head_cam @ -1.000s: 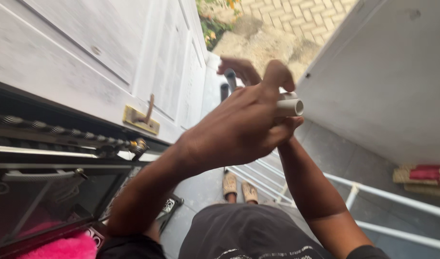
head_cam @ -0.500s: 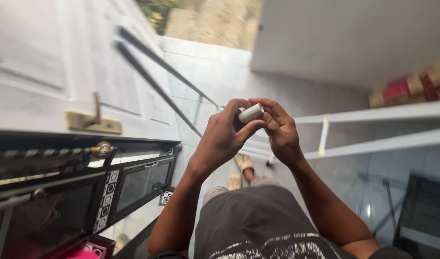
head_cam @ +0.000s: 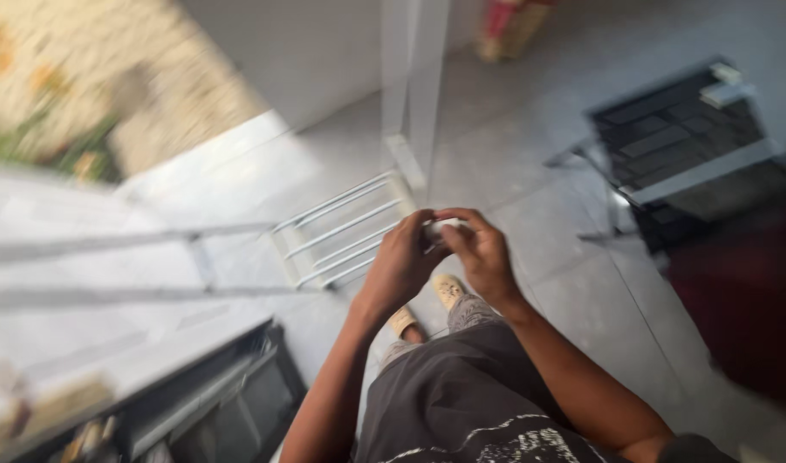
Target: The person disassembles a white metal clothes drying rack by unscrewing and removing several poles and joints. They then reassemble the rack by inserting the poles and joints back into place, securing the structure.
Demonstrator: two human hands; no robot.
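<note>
Both hands, left hand (head_cam: 402, 261) and right hand (head_cam: 483, 253), were clamped together on a small white cylinder (head_cam: 438, 230) above the tiled floor (head_cam: 530, 171); it looked light, rigid, best gripped around its sides.

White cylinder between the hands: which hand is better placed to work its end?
Probably the right hand: its fingertips pinch the small white cylinder at its end, while the left hand wraps around it, steadying.

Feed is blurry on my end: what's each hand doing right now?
Left hand: closed on the small white tube.
Right hand: fingers closed on the same tube's other end.
</note>
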